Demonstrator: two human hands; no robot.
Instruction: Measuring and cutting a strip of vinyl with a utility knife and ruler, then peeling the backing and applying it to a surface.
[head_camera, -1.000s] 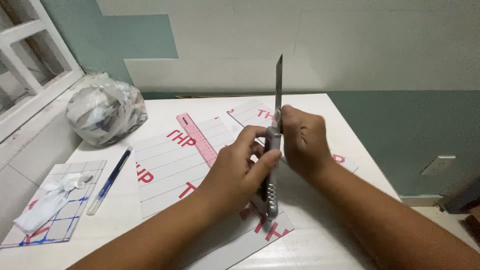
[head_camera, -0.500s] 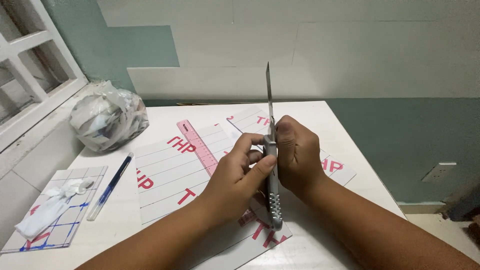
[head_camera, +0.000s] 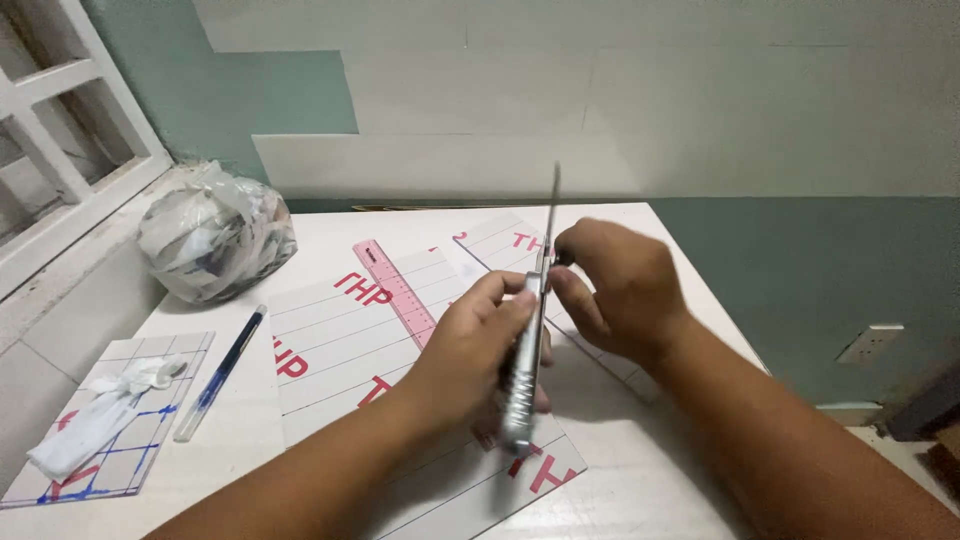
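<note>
While held upright above the counter (head_camera: 640, 470), the utility knife (head_camera: 522, 385) has left hand (head_camera: 470, 355) fingers clenched round its grey handle; right hand (head_camera: 615, 290) fingers pinch the blade base | beneath: white lined sheets (head_camera: 340, 345); pink ruler (head_camera: 395, 290) | left: blue pen (head_camera: 220, 372); farther back, plastic bag (head_camera: 215, 245)

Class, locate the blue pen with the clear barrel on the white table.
In the head view, the blue pen lies left of the lined white sheet, below the crumpled plastic bag.
</note>
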